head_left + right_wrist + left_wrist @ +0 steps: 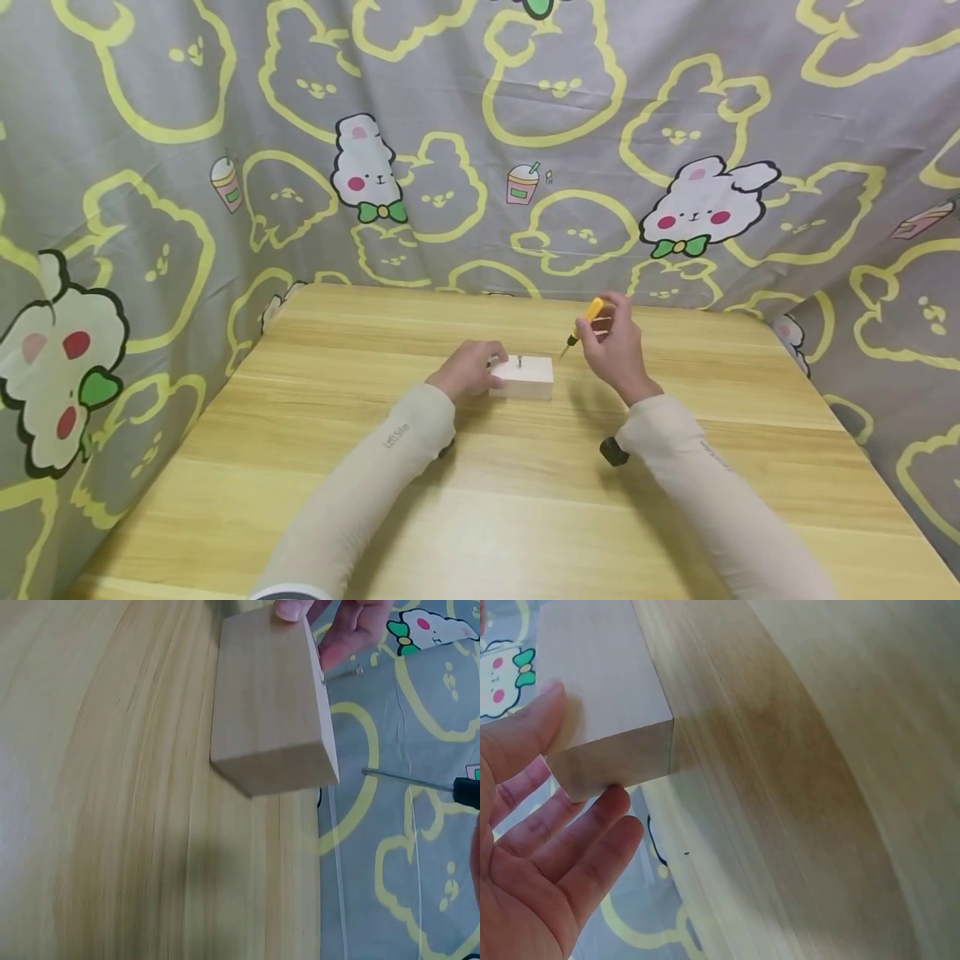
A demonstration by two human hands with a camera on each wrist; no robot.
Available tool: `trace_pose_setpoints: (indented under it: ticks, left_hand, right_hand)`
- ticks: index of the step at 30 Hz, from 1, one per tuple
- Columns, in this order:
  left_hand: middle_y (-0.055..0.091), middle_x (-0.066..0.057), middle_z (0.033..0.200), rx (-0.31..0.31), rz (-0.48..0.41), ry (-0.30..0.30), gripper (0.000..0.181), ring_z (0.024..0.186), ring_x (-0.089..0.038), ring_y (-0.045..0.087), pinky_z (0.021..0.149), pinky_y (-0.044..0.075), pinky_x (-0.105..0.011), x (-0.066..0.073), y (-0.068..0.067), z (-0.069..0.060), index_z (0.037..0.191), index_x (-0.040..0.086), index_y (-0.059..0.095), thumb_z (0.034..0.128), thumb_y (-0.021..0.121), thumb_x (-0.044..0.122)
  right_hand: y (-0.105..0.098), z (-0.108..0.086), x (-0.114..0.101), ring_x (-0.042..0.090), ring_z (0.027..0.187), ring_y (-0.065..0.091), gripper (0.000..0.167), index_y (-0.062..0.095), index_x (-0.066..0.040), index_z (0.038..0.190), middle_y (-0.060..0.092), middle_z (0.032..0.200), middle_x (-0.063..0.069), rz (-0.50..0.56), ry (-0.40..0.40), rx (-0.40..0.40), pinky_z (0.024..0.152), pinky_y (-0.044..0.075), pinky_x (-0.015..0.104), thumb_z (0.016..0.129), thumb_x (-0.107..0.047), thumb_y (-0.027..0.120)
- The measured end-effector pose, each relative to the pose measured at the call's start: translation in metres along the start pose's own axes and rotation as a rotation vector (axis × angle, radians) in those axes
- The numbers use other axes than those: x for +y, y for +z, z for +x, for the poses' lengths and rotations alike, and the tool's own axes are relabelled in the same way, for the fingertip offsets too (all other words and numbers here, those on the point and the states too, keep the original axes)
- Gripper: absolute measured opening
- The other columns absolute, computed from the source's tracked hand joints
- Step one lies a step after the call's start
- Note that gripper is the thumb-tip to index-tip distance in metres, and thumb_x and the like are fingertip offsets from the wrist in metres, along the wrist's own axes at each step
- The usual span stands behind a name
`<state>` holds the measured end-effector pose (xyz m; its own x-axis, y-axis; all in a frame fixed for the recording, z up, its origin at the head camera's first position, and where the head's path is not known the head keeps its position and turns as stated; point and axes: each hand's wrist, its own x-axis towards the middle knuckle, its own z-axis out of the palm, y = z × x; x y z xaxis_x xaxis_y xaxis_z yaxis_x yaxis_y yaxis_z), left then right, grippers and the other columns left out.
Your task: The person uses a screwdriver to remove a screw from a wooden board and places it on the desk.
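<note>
In left hand (471,367): rectangular wooden block (528,383), pale, resting on tabletop (465,533), right of that hand. Pinched at its left end, thumb on near face, fingers toward far side; hold no wider than the block's thickness. Some of those fingers hidden behind the wood in left wrist view.

Standing up out of block's top face: one metal screw (520,362), head uppermost, shank partly exposed. Near gripping fingers.

In right hand (617,346): screwdriver (577,332), yellow handle, black collar, thin metal shaft. Held narrow, between thumb and fingers, by the handle. Slanting down and leftward, raised off the table. Tip near block's right end, apart from both block and screw.

On both arms: light beige sleeves (360,492), lettering along the left. Under right wrist: small black device (613,452).

Behind and at both sides: grey curtain (450,83), printed with yellow outlined animals, white rabbits in green bows, pink drink cups.
</note>
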<state>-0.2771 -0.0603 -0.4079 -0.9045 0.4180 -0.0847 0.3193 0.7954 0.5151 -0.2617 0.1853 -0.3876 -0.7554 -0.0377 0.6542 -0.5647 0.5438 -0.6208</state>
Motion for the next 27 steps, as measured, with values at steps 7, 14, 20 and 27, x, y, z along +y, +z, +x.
trace_pose_setpoints:
  ticks: [7,14,20,27]
  left_hand:
    - [0.060,-0.012,0.130,0.006,0.002,0.005,0.044,0.120,-0.029,0.054,0.102,0.044,-0.042,0.000,-0.001,-0.001,0.121,0.013,0.063,0.0813,0.079,0.025]
    - [0.059,-0.013,0.131,0.003,-0.021,-0.001,0.045,0.120,-0.030,0.054,0.103,0.043,-0.043,0.000,-0.001,0.000,0.120,0.013,0.063,0.0797,0.080,0.022]
    - [0.059,-0.013,0.132,0.003,-0.024,0.003,0.044,0.121,-0.030,0.054,0.103,0.043,-0.044,0.000,-0.002,0.000,0.119,0.012,0.064,0.0789,0.080,0.022]
    - [0.058,-0.013,0.133,-0.009,-0.043,-0.002,0.046,0.122,-0.030,0.053,0.104,0.042,-0.045,0.001,-0.003,0.000,0.121,0.012,0.063,0.0787,0.080,0.022]
  right_hand:
    - [0.016,0.004,-0.006,0.034,0.080,0.065,0.048,0.035,0.004,0.127,0.062,0.096,0.025,0.112,-0.050,0.023,0.066,0.050,0.011,0.089,0.005,0.064]
    - [0.031,0.008,-0.014,0.039,0.077,0.065,0.052,0.031,0.009,0.125,0.059,0.095,0.028,0.115,-0.078,0.020,0.064,0.053,0.017,0.086,0.012,0.065]
    - [0.040,0.013,-0.016,0.036,0.078,0.065,0.051,0.032,0.004,0.125,0.060,0.095,0.027,0.120,-0.093,0.008,0.064,0.057,0.034,0.087,0.010,0.065]
    - [0.044,0.015,-0.015,0.033,0.076,0.066,0.049,0.035,0.000,0.125,0.062,0.093,0.022,0.118,-0.155,-0.017,0.063,0.058,0.039,0.088,0.004,0.066]
